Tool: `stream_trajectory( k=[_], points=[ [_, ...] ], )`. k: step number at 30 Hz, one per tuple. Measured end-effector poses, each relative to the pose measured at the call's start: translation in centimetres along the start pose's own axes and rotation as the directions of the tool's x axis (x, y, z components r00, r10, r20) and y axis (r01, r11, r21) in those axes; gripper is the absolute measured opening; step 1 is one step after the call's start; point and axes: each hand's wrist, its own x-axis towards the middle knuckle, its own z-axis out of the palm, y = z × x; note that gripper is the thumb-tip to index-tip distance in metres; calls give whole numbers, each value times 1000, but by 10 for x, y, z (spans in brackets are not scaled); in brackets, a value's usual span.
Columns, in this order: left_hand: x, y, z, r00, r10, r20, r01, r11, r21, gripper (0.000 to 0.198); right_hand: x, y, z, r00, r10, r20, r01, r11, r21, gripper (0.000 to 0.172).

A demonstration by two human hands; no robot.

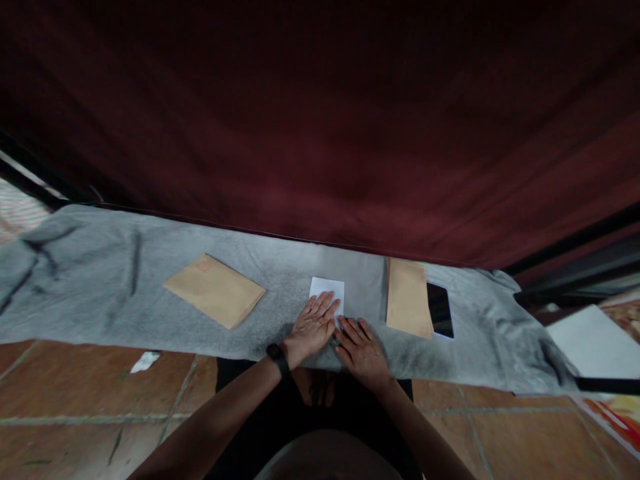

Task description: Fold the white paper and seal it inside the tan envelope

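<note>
Forearms [230, 407] closest, crossing the near edge of the grey-draped worktop [115, 293]! Left hand [314, 327] lies flat, palm down, on the white paper [327, 287], mid-worktop; right hand [363, 352], fingers loosely spread, sits by its near right corner. Brown envelope [217, 291] out left, envelope stack [407, 298] right, phone [440, 310] beside it, cloth stretching between; red curtain [320, 167] walls the far edge.
</note>
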Motion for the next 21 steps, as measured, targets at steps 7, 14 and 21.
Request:
stream_trajectory(
  k=[7, 14, 21],
  points=[
    [26, -7, 9, 998, -33, -62, 36, 998, 44, 52, 0, 0, -1, 1000, -6, 11, 6, 1000, -14, 44],
    [37, -21, 6, 992, -99, -73, 105, 990, 89, 56, 1, 0, 0, 1000, -2, -10, 2, 1000, 1, 43],
    [32, -27, -6, 978, -195, -78, 203, 971, 124, 62, 1, 1, 1, 1000, 3, -27, -2, 1000, 10, 40]
  ],
)
